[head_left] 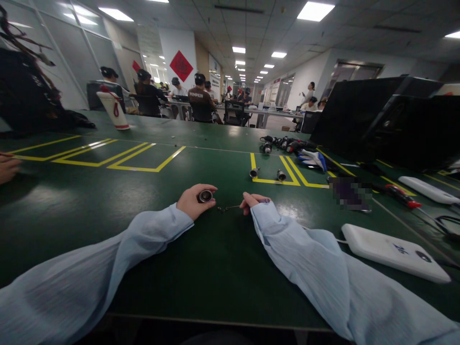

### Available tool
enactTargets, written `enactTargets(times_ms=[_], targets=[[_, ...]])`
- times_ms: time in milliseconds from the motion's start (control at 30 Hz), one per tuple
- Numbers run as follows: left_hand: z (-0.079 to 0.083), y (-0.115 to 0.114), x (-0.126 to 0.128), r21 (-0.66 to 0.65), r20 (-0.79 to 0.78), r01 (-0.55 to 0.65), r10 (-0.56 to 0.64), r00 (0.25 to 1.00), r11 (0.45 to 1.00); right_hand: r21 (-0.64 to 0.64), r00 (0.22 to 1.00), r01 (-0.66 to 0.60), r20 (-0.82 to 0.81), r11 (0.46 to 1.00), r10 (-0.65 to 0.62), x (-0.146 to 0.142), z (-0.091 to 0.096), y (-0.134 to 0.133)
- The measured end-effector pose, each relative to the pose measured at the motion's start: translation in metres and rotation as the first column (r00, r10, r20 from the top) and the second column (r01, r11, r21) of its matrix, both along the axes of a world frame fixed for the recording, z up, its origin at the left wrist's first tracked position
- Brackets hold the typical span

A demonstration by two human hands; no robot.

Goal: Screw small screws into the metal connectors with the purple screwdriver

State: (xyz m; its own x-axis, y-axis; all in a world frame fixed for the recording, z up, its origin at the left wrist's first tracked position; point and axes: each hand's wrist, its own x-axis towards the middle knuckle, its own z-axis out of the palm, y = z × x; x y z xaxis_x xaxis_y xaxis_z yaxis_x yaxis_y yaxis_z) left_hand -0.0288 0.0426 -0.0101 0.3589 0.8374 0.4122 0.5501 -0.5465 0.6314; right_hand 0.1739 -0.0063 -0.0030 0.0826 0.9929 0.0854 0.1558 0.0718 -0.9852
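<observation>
My left hand (196,201) is closed around a round metal connector-like part (205,196), its dark hollow end facing up toward me. Opposite it, my right hand (253,202) pinches a small screwdriver (233,207) whose thin shaft points left. Most of the handle is hidden in the fingers and palm. A few tiny dark pieces, like screws (219,209), lie on the green table between both hands, close to the shaft's tip. Two similar metal parts, one (254,172) on the left and another (281,175) on the right, rest farther off by the yellow tape.
Dark cabled parts (283,143) are heaped beyond, near a blue-white glove (312,159). To the right lie a white power bank (393,249), a red-black screwdriver (402,195) and black cases (381,120). A paper cup (114,110) stands back left. Another person's hand (7,167) shows at left.
</observation>
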Motion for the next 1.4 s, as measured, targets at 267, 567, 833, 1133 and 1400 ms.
enactTargets(times_ms=[267, 567, 833, 1133, 1400], targets=[[-0.003, 0.0, 0.002, -0.133, 0.173, 0.07, -0.047, 0.984, 0.989, 0.029, 0.998, 0.014, 0.065, 0.999, -0.016, -0.004, -0.001, -0.003], [0.002, 0.0, 0.009, -0.23, 0.262, 0.026, 0.036, 0.965, 0.973, 0.023, 0.897, 0.057, 0.438, 0.998, -0.062, -0.014, 0.026, 0.004], [0.001, 0.005, 0.009, -0.406, 0.527, 0.117, 0.127, 0.84, 0.906, 0.017, 0.997, 0.032, 0.073, 0.999, -0.033, -0.002, 0.013, 0.015], [0.007, 0.002, 0.016, -0.533, 0.785, 0.317, 0.318, 0.531, 0.785, 0.276, 0.996, -0.015, -0.082, 0.961, 0.039, -0.001, -0.005, 0.004], [0.006, -0.004, 0.017, -0.466, 0.759, 0.334, 0.176, 0.627, 0.82, 0.501, 0.99, -0.144, 0.078, 0.854, 0.121, -0.008, -0.015, -0.001]])
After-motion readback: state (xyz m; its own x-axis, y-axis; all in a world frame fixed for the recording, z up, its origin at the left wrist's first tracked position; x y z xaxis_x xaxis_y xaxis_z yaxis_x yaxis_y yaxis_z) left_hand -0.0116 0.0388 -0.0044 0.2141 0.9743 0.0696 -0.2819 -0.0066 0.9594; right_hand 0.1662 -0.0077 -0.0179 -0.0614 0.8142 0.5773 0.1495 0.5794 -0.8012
